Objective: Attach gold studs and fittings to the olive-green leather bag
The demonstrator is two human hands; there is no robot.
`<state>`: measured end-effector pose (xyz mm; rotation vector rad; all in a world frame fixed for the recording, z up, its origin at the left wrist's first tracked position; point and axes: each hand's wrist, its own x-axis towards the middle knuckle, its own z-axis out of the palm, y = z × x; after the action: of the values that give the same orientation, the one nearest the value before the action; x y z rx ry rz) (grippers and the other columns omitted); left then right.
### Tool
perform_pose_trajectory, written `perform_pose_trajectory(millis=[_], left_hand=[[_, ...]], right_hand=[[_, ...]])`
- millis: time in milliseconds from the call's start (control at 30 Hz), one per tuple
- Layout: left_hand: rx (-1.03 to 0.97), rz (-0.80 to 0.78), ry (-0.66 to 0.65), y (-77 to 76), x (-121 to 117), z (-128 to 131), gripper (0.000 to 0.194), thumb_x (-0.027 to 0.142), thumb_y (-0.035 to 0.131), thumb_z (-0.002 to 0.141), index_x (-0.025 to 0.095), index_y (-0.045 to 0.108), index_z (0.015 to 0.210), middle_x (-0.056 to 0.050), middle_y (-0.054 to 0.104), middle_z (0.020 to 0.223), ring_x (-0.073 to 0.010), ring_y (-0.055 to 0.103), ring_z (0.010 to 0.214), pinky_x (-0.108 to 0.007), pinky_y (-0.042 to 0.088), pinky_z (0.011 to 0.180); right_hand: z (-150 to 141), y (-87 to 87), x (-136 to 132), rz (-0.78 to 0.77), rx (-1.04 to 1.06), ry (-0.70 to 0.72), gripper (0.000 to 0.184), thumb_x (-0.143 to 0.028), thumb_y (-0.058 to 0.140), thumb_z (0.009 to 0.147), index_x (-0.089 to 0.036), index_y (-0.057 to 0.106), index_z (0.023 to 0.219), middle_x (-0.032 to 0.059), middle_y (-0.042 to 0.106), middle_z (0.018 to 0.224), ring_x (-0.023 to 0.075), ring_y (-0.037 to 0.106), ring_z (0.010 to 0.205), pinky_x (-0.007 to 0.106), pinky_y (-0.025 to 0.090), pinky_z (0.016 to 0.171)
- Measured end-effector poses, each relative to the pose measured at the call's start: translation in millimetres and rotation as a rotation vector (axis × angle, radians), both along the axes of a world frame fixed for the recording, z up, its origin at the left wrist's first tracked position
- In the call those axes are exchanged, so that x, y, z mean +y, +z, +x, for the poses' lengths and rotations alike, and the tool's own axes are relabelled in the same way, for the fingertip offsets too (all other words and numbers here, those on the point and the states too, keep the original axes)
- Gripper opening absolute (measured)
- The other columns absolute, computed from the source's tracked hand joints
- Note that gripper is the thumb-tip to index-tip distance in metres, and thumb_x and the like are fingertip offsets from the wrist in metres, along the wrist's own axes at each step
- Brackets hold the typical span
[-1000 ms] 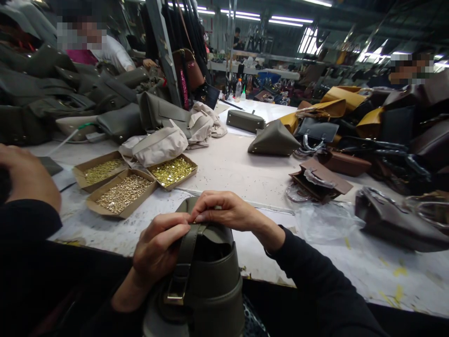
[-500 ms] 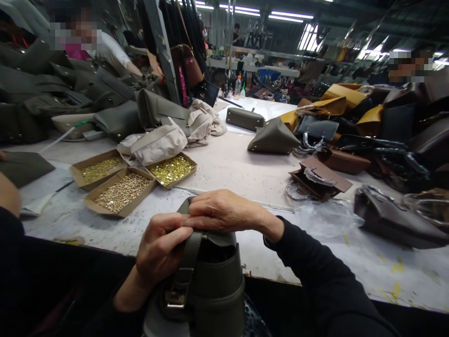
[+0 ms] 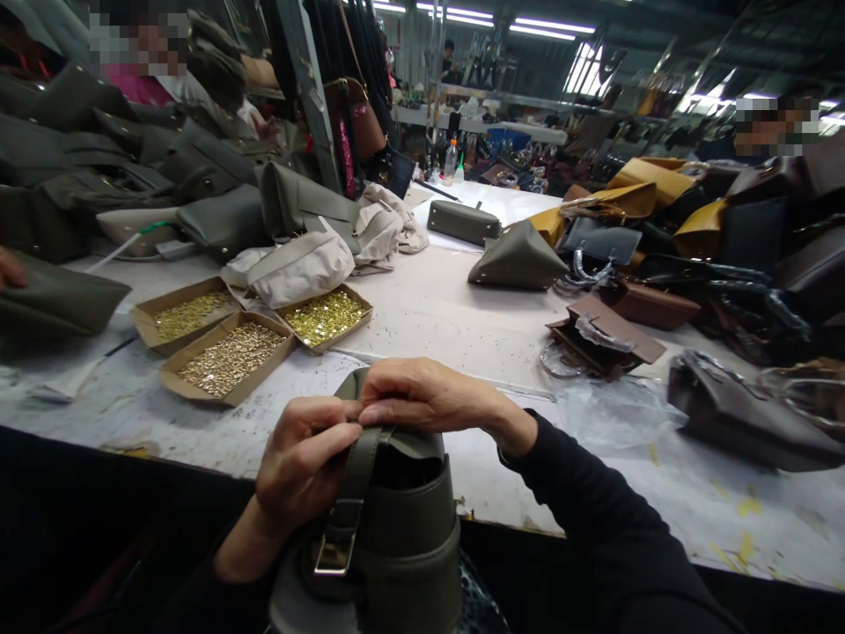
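A dark olive handbag (image 3: 409,528) stands on end close to my body, at the table's near edge. Its strap (image 3: 356,475) runs down to a metal buckle (image 3: 335,553). My left hand (image 3: 300,458) is closed, pinching the strap near its upper end. From the right, my right hand (image 3: 422,394) reaches over the bag's top, fingers closed beside my left fingertips on the strap and the bag's edge. The fingers cover whatever small part may lie between them. Behind the bag's upper rim, a dark opening shows.
Cardboard trays of small gold metal pieces (image 3: 228,361) lie left of my hands. Dark olive bags (image 3: 217,220) pile up beyond them. Brown and mustard bags (image 3: 607,335) crowd the right side, with a clear plastic bag (image 3: 613,409) nearer. At far left, another person's hand (image 3: 10,269) holds an olive piece.
My right thumb has shifted slightly at the strap, and the strap and buckle have tilted a little. At left, the other person's olive piece has moved further into view.
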<state>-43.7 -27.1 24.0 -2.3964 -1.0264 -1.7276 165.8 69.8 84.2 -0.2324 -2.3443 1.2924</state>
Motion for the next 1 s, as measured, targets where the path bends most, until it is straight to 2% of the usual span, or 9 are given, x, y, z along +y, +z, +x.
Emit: perform_pose_trajectory(millis=[100,267,333,467,567,633,700,833,1000], left_hand=[[0.000,0.002,0.002,0.3,-1,-1,0.036,0.013,0.079,0.087,0.024,0.068,0.120,-0.005,0.065,0.111,-0.0170,0.070,0.095,-0.026,0.063,0.073],[-0.003,0.011,0.006,3.9,0,-1,0.033,0.015,0.078,0.088,0.023,0.067,0.118,-0.005,0.064,0.109,-0.0172,0.072,0.097,-0.024,0.062,0.071],[0.010,0.012,0.014,5.0,0,0,0.031,0.015,0.077,0.089,0.024,0.067,0.116,-0.004,0.064,0.107,-0.0165,0.072,0.096,-0.024,0.062,0.070],[0.027,0.025,0.021,3.9,0,1,0.028,0.017,0.077,0.090,0.024,0.067,0.115,-0.005,0.066,0.111,-0.0153,0.070,0.094,-0.024,0.062,0.070],[0.012,0.014,0.048,1.7,0,0,0.029,0.020,0.079,0.089,0.025,0.067,0.114,-0.005,0.068,0.112,-0.0163,0.071,0.094,-0.026,0.062,0.072],[0.010,0.016,0.055,1.6,1,0,0.027,0.021,0.079,0.089,0.024,0.067,0.113,-0.005,0.068,0.111,-0.0169,0.072,0.094,-0.027,0.063,0.073],[0.010,0.016,0.060,2.7,1,1,0.024,0.020,0.078,0.090,0.023,0.066,0.111,-0.005,0.069,0.111,-0.0171,0.073,0.094,-0.028,0.062,0.073],[0.021,0.020,0.072,6.6,2,3,0.022,0.018,0.076,0.090,0.023,0.065,0.109,-0.004,0.069,0.110,-0.0164,0.073,0.092,-0.028,0.062,0.073],[0.031,0.035,0.081,8.8,2,5,0.023,0.021,0.076,0.091,0.023,0.063,0.109,-0.004,0.069,0.107,-0.0167,0.071,0.090,-0.028,0.062,0.072]], right_hand=[[-2,1.2,0,0.066,-0.049,-0.027,0.028,-0.038,0.061,0.106,-0.018,0.059,0.086,-0.0026,0.054,0.080,0.0131,0.048,0.075,0.026,0.039,0.069],[1,-4.2,4,-0.151,0.044,0.084,0.009,-0.026,0.062,0.105,-0.017,0.064,0.106,0.0024,0.067,0.101,0.0146,0.061,0.092,0.026,0.048,0.084],[1,-3.9,3,-0.093,0.046,0.075,0.008,-0.025,0.062,0.105,-0.017,0.064,0.102,0.0028,0.067,0.100,0.0149,0.061,0.093,0.027,0.048,0.085],[-2,2.4,1,0.077,-0.046,0.000,0.016,-0.028,0.061,0.106,-0.017,0.062,0.095,0.0011,0.062,0.091,0.0144,0.055,0.083,0.026,0.043,0.077],[-1,2.5,1,-0.046,-0.049,0.011,0.016,-0.030,0.060,0.106,-0.017,0.064,0.099,0.0007,0.064,0.091,0.0140,0.056,0.082,0.025,0.043,0.076],[0,-1.8,4,-0.182,0.021,0.043,0.012,-0.027,0.062,0.105,-0.016,0.066,0.104,0.0021,0.068,0.098,0.0146,0.061,0.089,0.026,0.047,0.082],[2,-7.4,6,-0.221,0.072,0.057,0.008,-0.024,0.065,0.103,-0.017,0.067,0.105,0.0032,0.070,0.102,0.0156,0.063,0.095,0.027,0.048,0.087],[1,-10.3,4,-0.044,0.045,0.016,0.010,-0.027,0.063,0.104,-0.018,0.065,0.100,0.0024,0.066,0.099,0.0156,0.061,0.091,0.028,0.048,0.086],[-3,3.7,-3,0.204,-0.099,0.010,0.022,-0.032,0.049,0.111,-0.019,0.055,0.095,0.0030,0.056,0.094,0.0168,0.052,0.087,0.029,0.043,0.080]])
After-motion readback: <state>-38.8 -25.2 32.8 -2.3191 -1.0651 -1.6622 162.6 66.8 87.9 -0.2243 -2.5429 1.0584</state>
